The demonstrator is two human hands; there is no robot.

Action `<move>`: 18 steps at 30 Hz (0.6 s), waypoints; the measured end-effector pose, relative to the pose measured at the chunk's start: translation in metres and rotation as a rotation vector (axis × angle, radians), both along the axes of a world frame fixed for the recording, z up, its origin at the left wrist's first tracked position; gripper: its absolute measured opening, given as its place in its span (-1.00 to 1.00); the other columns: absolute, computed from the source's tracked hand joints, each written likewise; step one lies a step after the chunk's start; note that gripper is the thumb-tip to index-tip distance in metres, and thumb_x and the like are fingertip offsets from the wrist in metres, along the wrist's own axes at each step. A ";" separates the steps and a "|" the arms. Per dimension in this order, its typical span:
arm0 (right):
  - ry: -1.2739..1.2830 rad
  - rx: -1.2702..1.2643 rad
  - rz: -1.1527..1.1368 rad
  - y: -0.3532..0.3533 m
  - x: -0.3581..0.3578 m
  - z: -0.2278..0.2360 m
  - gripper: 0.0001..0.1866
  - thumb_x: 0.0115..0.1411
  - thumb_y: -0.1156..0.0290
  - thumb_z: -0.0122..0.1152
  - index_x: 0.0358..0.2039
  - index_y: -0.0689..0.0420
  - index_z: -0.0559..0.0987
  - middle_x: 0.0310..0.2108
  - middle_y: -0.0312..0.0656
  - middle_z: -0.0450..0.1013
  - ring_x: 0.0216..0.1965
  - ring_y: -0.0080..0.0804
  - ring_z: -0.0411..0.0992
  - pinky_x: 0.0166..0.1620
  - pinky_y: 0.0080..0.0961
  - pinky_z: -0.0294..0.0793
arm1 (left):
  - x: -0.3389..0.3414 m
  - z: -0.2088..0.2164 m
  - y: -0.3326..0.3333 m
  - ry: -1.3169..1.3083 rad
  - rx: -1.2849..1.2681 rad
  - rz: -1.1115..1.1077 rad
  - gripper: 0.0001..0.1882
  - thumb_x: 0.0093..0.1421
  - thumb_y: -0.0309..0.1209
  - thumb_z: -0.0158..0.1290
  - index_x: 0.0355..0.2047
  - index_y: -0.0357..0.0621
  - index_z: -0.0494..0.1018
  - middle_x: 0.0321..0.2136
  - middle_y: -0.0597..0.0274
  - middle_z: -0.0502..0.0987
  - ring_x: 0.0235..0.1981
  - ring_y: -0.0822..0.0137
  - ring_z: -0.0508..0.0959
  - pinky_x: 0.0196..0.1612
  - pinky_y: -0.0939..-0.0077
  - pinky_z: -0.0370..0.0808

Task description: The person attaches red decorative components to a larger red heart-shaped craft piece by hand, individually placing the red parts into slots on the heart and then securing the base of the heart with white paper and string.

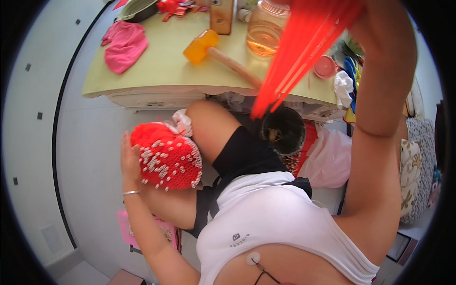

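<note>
My left hand (128,159), with fingers straight, lies flat against the left side of a round bundle of thin red tubes (172,159). The bundle rests between my thighs, its honeycomb of tube ends facing up. Small white pieces stick out of many ends, and white wrapping shows at its far side. High at the upper right, my right hand (373,21) grips a fan of long thin red tubes (304,52). These slant down to the left over the table edge and are smeared by motion. The top frame edge cuts off part of that hand.
On the yellow-green table (156,57) lie a yellow-headed mallet (202,46), pink cloth (124,45), phone (221,16), jar of amber liquid (265,33) and pink lid (325,67). Below are a dark bucket (283,130), plastic bag (330,156) and pink basket (126,228).
</note>
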State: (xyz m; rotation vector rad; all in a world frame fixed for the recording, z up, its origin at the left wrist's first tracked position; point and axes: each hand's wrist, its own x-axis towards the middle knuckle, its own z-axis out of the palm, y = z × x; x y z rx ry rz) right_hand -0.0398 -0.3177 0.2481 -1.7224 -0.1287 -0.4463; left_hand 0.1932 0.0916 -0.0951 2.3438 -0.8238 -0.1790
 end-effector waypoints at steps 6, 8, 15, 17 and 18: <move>0.197 0.121 -0.266 -0.047 -0.084 -0.124 -0.83 0.30 0.47 0.15 -0.17 0.29 0.53 -0.37 -0.16 0.54 -0.31 -0.39 0.55 -0.19 -0.46 0.57 | 0.001 0.011 -0.001 0.116 -0.033 -0.022 -0.25 0.35 0.04 -0.07 0.32 -0.30 0.17 0.33 -0.07 0.20 0.37 0.04 0.17 0.38 0.22 0.09; 0.297 0.147 -0.417 -0.054 -0.113 -0.147 -0.85 0.29 0.50 0.14 -0.16 0.29 0.53 -0.37 -0.18 0.54 -0.30 -0.40 0.55 -0.18 -0.47 0.57 | 0.003 0.010 -0.006 0.118 -0.045 -0.038 -0.27 0.36 0.04 -0.07 0.31 -0.29 0.18 0.32 -0.07 0.23 0.36 0.04 0.19 0.37 0.21 0.09; 0.491 -0.180 -0.790 -0.091 -0.173 -0.266 -0.87 0.28 0.52 0.12 -0.18 0.25 0.50 -0.37 -0.17 0.55 -0.27 -0.37 0.55 -0.16 -0.43 0.49 | 0.002 0.016 -0.009 0.131 -0.019 -0.021 -0.28 0.35 0.06 -0.08 0.30 -0.25 0.22 0.29 -0.05 0.27 0.33 0.04 0.23 0.36 0.19 0.12; 0.451 -0.244 -0.942 -0.094 -0.181 -0.292 -0.87 0.27 0.52 0.12 -0.18 0.24 0.50 -0.36 -0.13 0.56 -0.25 -0.31 0.55 -0.15 -0.40 0.47 | 0.001 0.018 -0.012 0.137 -0.026 -0.038 -0.28 0.36 0.06 -0.08 0.30 -0.25 0.22 0.30 -0.05 0.27 0.33 0.04 0.23 0.37 0.19 0.12; 0.465 -0.224 -0.989 -0.091 -0.182 -0.297 -0.86 0.28 0.51 0.12 -0.17 0.25 0.50 -0.32 -0.05 0.56 -0.22 -0.18 0.55 -0.13 -0.37 0.47 | 0.000 0.018 -0.013 0.149 -0.037 -0.030 -0.30 0.35 0.02 -0.07 0.30 -0.25 0.22 0.30 -0.05 0.26 0.34 0.04 0.22 0.37 0.19 0.11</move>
